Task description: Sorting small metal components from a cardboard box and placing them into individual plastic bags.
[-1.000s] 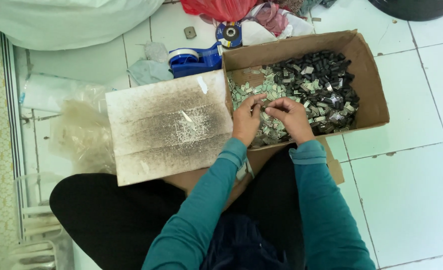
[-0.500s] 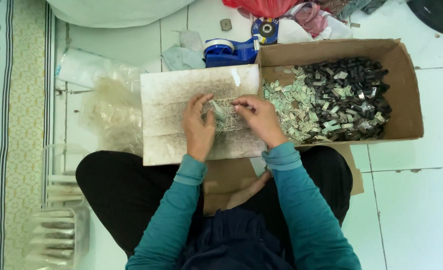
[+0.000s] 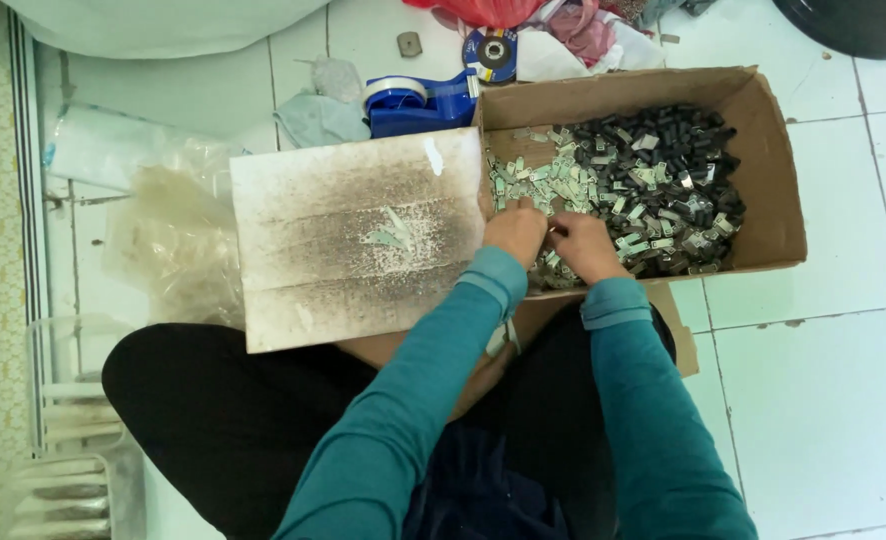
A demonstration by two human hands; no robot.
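Hands, left hand (image 3: 516,231) and right hand (image 3: 583,246), rest on metal pieces (image 3: 563,185).

Blue tape dispenser (image 3: 418,100) just behind stained cardboard sheet (image 3: 353,235). Crumpled clear plastic bag (image 3: 168,240) to its left. Grinding disc (image 3: 491,53) & red bag (image 3: 483,10) up top, white tile floor (image 3: 823,400).

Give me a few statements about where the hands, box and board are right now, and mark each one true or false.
1. Both hands, left hand and right hand, are in the cardboard box. True.
2. The box holds small metal pieces. True.
3. The stained board lies to the right of the box. False: it lies to its left.
4. The blue tape dispenser sits inside the box. False: it is on the floor behind the board.
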